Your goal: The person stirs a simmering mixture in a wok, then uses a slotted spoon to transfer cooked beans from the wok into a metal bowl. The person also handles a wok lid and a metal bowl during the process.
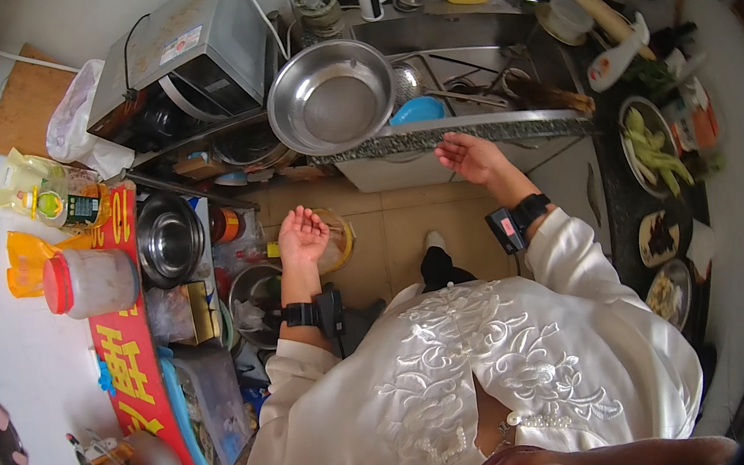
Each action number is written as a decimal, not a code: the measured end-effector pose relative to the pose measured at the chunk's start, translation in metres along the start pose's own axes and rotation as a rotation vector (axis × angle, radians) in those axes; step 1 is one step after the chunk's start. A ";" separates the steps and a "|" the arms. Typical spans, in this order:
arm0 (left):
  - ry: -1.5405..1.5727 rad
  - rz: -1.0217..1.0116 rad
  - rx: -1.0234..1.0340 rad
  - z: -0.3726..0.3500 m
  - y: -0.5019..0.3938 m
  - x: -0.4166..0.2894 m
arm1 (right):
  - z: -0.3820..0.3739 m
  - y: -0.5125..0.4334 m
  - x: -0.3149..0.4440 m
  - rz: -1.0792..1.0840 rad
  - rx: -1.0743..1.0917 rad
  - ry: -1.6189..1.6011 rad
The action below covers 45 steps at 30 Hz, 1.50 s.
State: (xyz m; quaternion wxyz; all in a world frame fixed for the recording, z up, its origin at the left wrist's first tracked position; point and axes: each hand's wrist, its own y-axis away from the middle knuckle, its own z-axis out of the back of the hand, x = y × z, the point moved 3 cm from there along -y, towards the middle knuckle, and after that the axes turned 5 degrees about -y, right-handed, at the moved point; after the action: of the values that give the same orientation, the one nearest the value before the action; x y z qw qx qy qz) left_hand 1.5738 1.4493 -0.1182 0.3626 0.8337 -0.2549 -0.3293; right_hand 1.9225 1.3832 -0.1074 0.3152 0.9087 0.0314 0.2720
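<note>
My left hand (303, 235) is raised palm up with its fingers slightly curled and holds nothing, over the tiled floor beside a round yellow-rimmed container (337, 239). My right hand (468, 158), also empty with the palm turned up, is near the stone counter edge (458, 135) in front of the sink. Each wrist wears a black strap with a small device. Beyond and between the hands, a large stainless steel basin (332, 97) stands at the counter's left end. A blue plastic bowl (418, 110) and a perforated metal ladle (408, 81) lie to its right.
A microwave (177, 67) stands at the back left. Shelves on the left hold steel bowls (170, 238), a red-lidded jar (97, 280) and an oil bottle (72, 205). The right counter carries a plate of cut green vegetables (651, 147), smaller dishes and a white spray bottle (617, 59).
</note>
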 end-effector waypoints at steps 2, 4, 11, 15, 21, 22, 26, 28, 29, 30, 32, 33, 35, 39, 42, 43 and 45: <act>0.005 -0.007 -0.064 -0.012 -0.007 -0.009 | -0.018 -0.041 0.002 -0.063 -0.019 0.026; 0.006 -0.033 -0.108 -0.031 -0.021 -0.015 | -0.035 -0.080 0.008 -0.103 -0.039 0.081; -0.045 -0.004 -0.181 -0.084 -0.077 -0.019 | -0.070 -0.148 0.015 -0.190 -0.011 0.153; -0.100 0.018 -0.035 -0.092 -0.088 -0.017 | -0.077 -0.157 0.012 -0.228 -0.050 0.263; -0.170 -0.007 -0.069 -0.094 -0.083 -0.015 | -0.070 -0.159 0.011 -0.226 -0.034 0.435; -0.193 -0.016 -0.060 -0.095 -0.081 -0.015 | -0.066 -0.156 0.012 -0.217 -0.032 0.405; -0.394 -0.065 0.030 -0.110 -0.066 -0.011 | -0.044 -0.126 0.026 -0.144 -0.007 0.318; -0.540 -0.137 0.016 -0.119 -0.055 -0.006 | -0.034 -0.106 0.037 -0.082 -0.018 0.363; -0.576 -0.135 0.019 -0.125 -0.051 -0.002 | -0.032 -0.096 0.042 -0.058 0.002 0.370; -0.611 -0.142 0.035 -0.130 -0.048 0.002 | -0.029 -0.085 0.048 -0.031 0.007 0.379; -0.643 -0.100 0.127 -0.138 -0.043 0.010 | -0.024 -0.058 0.058 0.029 -0.004 0.395; -0.638 -0.051 0.202 -0.141 -0.042 0.014 | -0.024 -0.046 0.062 0.055 -0.031 0.414; -0.634 0.014 0.312 -0.141 -0.037 0.023 | -0.020 -0.018 0.065 0.108 -0.044 0.415; -0.656 0.062 0.421 -0.135 -0.024 0.040 | -0.009 0.040 0.059 0.197 -0.099 0.389; -0.712 0.109 0.500 -0.136 -0.013 0.051 | 0.002 0.082 0.044 0.127 -0.155 0.371; -0.723 0.139 0.528 -0.137 -0.009 0.056 | 0.005 0.094 0.040 0.083 -0.153 0.373; -0.717 0.209 0.558 -0.137 -0.002 0.064 | 0.012 0.112 0.034 0.076 -0.194 0.353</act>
State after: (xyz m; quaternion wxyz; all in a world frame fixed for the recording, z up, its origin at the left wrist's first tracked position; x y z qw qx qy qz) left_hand 1.7162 1.4676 -0.0719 0.0447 0.7028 -0.5255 -0.4774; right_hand 1.9447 1.2947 -0.0331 0.3805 0.8129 0.0255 0.4402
